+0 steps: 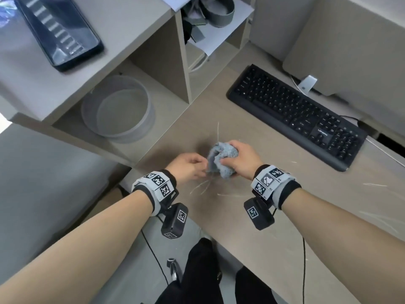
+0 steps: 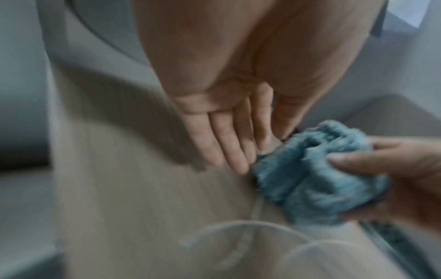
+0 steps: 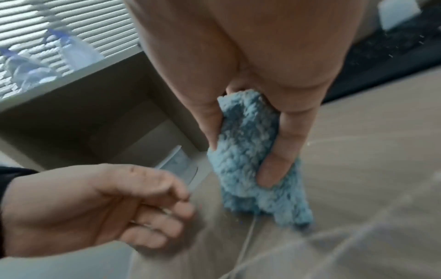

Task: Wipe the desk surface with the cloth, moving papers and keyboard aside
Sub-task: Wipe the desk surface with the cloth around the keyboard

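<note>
A crumpled blue-grey cloth (image 1: pixel 221 160) is bunched just above the beige desk (image 1: pixel 285 211), near its front left corner. My right hand (image 1: pixel 228 160) grips it from the right, thumb and fingers curled round the wad; the right wrist view shows the cloth (image 3: pixel 248 169) hanging from that hand (image 3: pixel 245 136). My left hand (image 1: pixel 202 168) is beside the cloth's left edge, fingers relaxed and holding nothing (image 3: pixel 167 207). In the blurred left wrist view its fingertips (image 2: pixel 241 166) are right at the cloth (image 2: pixel 317 179). A black keyboard (image 1: pixel 295 115) lies diagonally at the back right.
A shelf unit (image 1: pixel 135 40) borders the desk on the left, with a grey round bin (image 1: pixel 118 110) in its lower cubby and papers (image 1: pixel 219 38) in another. A dark screen (image 1: pixel 59 34) lies on top. A monitor foot (image 1: pixel 309 83) stands behind the keyboard. Pale streaks (image 1: pixel 203 187) mark the desk.
</note>
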{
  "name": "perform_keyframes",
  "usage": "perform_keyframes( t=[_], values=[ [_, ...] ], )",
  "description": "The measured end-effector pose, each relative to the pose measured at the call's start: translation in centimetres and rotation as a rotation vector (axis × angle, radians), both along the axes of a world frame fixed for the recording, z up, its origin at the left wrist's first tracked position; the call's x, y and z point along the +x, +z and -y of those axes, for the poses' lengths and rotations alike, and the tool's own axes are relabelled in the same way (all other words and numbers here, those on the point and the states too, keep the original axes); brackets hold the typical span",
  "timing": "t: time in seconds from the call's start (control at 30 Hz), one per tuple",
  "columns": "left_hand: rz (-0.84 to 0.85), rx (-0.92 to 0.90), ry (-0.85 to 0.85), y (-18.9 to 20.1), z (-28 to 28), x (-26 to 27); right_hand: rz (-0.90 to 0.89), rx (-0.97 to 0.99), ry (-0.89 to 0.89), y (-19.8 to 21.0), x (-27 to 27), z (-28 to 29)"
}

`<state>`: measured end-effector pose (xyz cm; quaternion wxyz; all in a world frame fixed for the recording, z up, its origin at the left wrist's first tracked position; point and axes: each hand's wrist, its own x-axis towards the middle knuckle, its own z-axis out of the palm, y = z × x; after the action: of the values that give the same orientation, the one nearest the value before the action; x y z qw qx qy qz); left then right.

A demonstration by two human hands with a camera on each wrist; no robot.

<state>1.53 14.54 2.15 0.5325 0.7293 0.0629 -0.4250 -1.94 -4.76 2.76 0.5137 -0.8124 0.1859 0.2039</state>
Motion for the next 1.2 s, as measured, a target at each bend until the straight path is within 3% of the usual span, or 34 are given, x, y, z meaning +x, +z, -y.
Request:
perform_keyframes(
  t=[0.13, 0.23, 0.33, 0.4, 0.57, 0.67, 0.73, 0.8, 0.9, 1.0, 1.1, 1.2],
  values=[
    [0.393, 0.649, -0.212, -1.3, -5.5, 1.1, 0.146, -0.388, 0.202, -0.9, 1.8, 1.3],
    [0.427, 0.833, -0.358, -2.9, -9.6, 0.9, 0.108, -0.557, 0.487, -2.6, 1.8, 0.4],
    [0.485, 0.855, -0.396, -4.6, -11.9, 0.0, 0.147, -0.780, 0.615, -4.3, 2.2, 0.2],
    [0.520, 0.847, -0.365, -4.9, -12.4, -0.4, 0.149, -0.826, 0.662, -4.5, 3.4, 0.3],
    [0.581, 0.837, -0.280, -4.8, -12.7, -0.5, 0.087, -0.790, 0.713, -4.0, 4.1, -3.1],
    [0.609, 0.828, -0.220, -4.3, -12.3, -0.6, 0.191, -0.737, 0.900, -4.2, 1.5, -6.1],
    [0.613, 0.830, -0.210, -4.1, -12.2, -0.5, 0.227, -0.697, 0.951, -4.6, 0.7, -5.2],
    [0.599, 0.826, -0.226, -4.0, -12.5, -0.3, 0.191, -0.699, 0.895, -5.0, 1.9, -2.2],
    [0.542, 0.845, -0.278, -3.8, -13.2, -0.2, 0.105, -0.809, 0.620, -5.2, 6.4, 2.4],
    [0.566, 0.827, -0.288, -3.9, -13.5, -0.4, -0.023, -0.902, 0.510, -4.7, 11.1, 1.5],
    [0.603, 0.822, -0.273, -4.4, -13.8, -0.6, -0.110, -0.900, 0.691, -5.0, 11.8, -3.5],
    [0.619, 0.806, -0.266, -4.6, -14.0, -0.5, 0.100, -0.833, 0.910, -5.8, 7.1, -6.3]
  ],
)
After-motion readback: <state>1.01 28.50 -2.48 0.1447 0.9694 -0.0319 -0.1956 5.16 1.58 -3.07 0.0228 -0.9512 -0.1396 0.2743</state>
